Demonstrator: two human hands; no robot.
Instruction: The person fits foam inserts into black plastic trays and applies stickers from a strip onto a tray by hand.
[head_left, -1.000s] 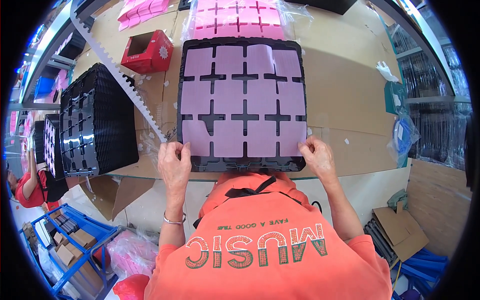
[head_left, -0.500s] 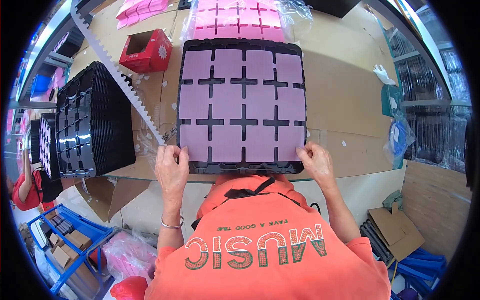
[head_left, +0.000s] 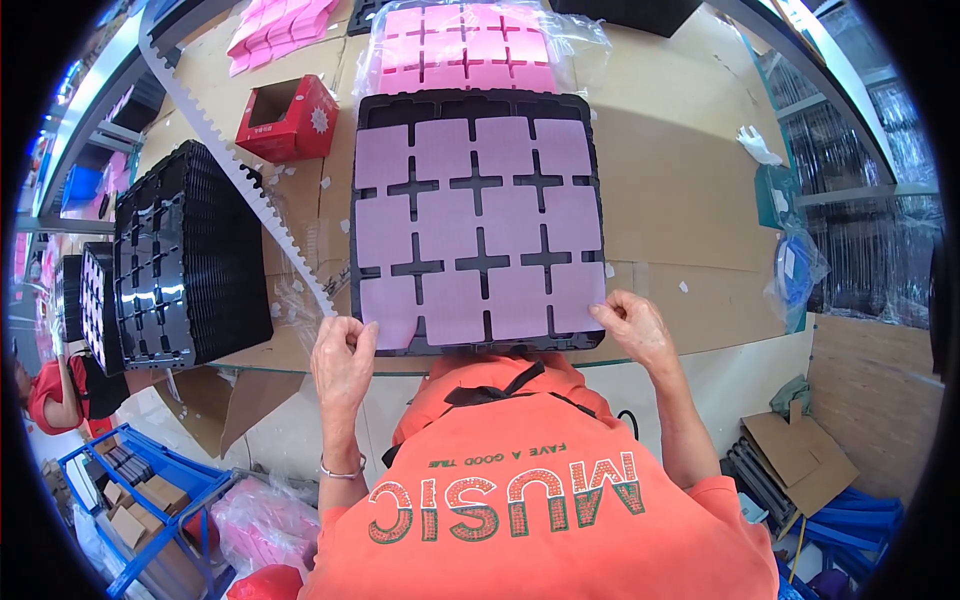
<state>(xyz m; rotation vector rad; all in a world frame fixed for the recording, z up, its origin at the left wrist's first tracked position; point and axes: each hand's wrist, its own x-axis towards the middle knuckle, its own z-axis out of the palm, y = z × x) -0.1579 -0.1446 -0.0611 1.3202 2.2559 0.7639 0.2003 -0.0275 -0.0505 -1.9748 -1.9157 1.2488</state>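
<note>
A: Where is the lilac sheet (head_left: 448,222) now?
B: It lies flat on the black tray (head_left: 455,107), directly in front of the person. Through its cross-shaped openings, the dark tray is visible. At the far side, a strip of the tray remains uncovered.
A: And how are the hands?
B: The left hand (head_left: 342,360) has its fingers curled, and it pinches the near left corner of the sheet. The right hand (head_left: 640,330) pinches the near right corner in the same manner.
A: What is around the tray?
B: Just beyond it are bright pink sheets (head_left: 440,22) with clear plastic around them. To the left are a red box (head_left: 290,130), a white notched strip (head_left: 238,178) and, farther out, a tall stack of black trays (head_left: 225,280).
A: And to the right?
B: There is a white glove (head_left: 757,147), near the table's right edge.
</note>
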